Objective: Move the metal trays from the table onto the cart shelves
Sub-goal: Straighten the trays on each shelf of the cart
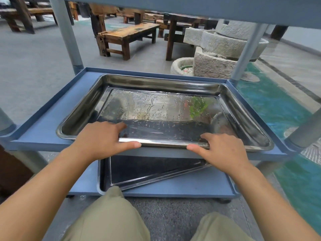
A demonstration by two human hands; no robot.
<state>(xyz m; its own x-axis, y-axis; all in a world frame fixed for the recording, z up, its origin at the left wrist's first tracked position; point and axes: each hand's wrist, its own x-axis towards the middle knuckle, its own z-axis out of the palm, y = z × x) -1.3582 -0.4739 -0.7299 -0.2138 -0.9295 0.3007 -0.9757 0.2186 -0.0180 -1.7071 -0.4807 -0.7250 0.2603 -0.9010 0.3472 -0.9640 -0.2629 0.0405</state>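
A large shiny metal tray (165, 84) lies on the blue middle shelf (52, 119) of the cart. Inside it sits a smaller, wet metal tray (156, 110), tilted with its near edge raised onto the large tray's near rim. My left hand (102, 136) grips that near edge at the left, fingers on top and thumb under the rim. My right hand (224, 150) grips the same edge at the right. On the bottom shelf (191, 185) lie two more metal trays (139, 173), one skewed inside the other.
Grey cart posts (66, 33) stand at the shelf corners and the top shelf (191, 6) hangs overhead. Beyond the cart are wooden benches (128, 37) and stone basins (217, 54) on a grey floor. My knees in khaki trousers (111, 214) are below the bottom shelf.
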